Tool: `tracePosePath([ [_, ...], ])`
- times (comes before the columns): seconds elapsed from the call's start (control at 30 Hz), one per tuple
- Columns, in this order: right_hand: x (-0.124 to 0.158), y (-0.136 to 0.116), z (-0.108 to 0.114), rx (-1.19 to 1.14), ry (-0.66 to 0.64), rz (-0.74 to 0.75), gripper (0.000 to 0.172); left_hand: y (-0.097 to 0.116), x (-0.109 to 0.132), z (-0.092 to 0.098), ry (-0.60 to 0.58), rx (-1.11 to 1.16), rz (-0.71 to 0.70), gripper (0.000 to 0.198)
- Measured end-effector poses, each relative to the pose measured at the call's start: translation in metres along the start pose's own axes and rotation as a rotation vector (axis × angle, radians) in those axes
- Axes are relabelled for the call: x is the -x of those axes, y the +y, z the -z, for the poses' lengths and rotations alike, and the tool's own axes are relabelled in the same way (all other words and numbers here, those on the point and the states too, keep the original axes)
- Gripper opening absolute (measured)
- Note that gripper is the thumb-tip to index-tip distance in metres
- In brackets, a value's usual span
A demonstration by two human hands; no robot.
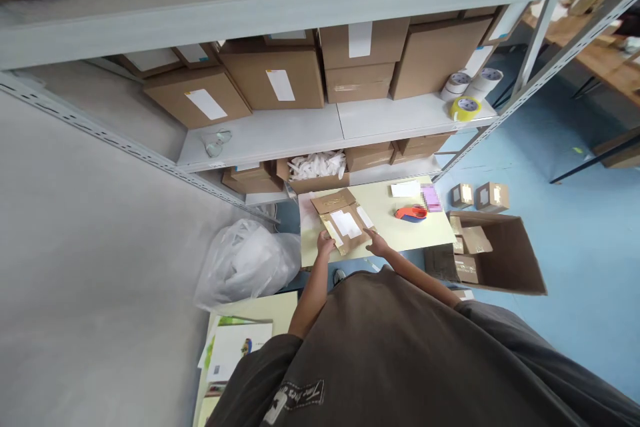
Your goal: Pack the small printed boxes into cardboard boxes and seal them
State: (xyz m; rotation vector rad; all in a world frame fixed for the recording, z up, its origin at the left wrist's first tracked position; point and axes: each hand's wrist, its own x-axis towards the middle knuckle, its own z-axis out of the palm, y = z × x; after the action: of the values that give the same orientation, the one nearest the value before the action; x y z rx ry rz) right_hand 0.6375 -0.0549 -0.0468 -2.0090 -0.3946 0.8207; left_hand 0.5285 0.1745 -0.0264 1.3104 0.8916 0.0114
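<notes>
A brown cardboard box [354,237] with white labels on it rests on, or just over, the pale yellow table [390,233]; which of the two I cannot tell. Its far flap [332,201] stands out from the body. My left hand [326,243] grips the box at its near left corner. At the right edge my right hand [377,244] holds the same box, fingers against its side. To the right of the box lies a red and blue tape dispenser [411,213], apart from both hands. White paper [405,189] and a purple item [431,198] are behind it.
Metal shelving with cardboard boxes [295,80] rises beyond the table. Tape rolls [465,108] sit at the shelf's right end. A large open carton [515,253] holding small boxes stands on the floor at right. A clear plastic bag [235,257] bulges at left.
</notes>
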Motion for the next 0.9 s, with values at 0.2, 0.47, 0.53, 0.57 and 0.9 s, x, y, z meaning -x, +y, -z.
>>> tracePosePath([
  [0.2, 0.011, -0.012, -0.002, 0.022, 0.053, 0.158, 0.065, 0.017, 0.005, -0.037, 0.026, 0.196, -0.041, 0.103],
  [0.47, -0.001, -0.008, 0.084, -0.155, 0.245, 0.115, 0.038, 0.067, -0.053, -0.007, 0.194, -0.022, -0.214, 0.096],
  [0.53, -0.004, -0.004, 0.099, -0.167, 0.22, 0.114, 0.032, 0.081, -0.071, 0.002, 0.203, -0.054, -0.228, 0.098],
  [0.57, -0.004, -0.002, 0.103, -0.182, 0.212, 0.113, 0.031, 0.087, -0.079, 0.005, 0.185, -0.06, -0.228, 0.098],
  [0.9, -0.006, -0.008, 0.104, -0.404, 0.276, 0.066, 0.053, 0.088, -0.066, 0.0, 0.025, -0.036, -0.374, 0.074],
])
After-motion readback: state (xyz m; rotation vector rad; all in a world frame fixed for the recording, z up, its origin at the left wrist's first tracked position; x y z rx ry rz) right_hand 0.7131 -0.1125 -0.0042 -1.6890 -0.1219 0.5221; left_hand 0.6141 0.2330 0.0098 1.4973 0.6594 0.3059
